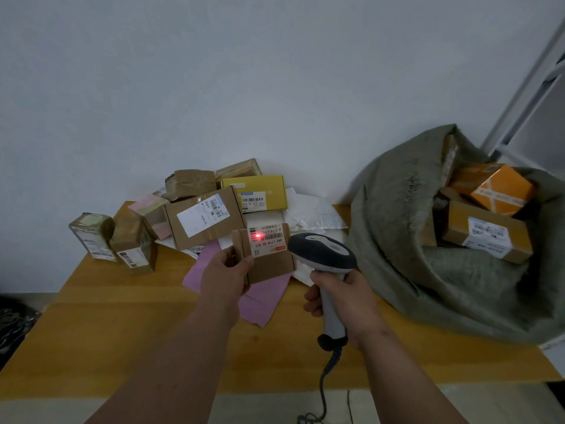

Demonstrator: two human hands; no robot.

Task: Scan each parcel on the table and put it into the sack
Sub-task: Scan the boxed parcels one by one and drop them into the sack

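Note:
My left hand grips a small brown cardboard parcel by its left edge, held above the table with its white label facing me. A red scanner dot glows on the label's barcode. My right hand is wrapped round the handle of a grey and white barcode scanner, whose head points at the parcel from the right. The grey-green sack lies open on the table's right end, with an orange box and a brown labelled box inside it.
A pile of parcels lies at the back of the wooden table: a large brown box, a yellow box, taped boxes at the left, white mailers and a pink mailer. The scanner's cable hangs off the front edge.

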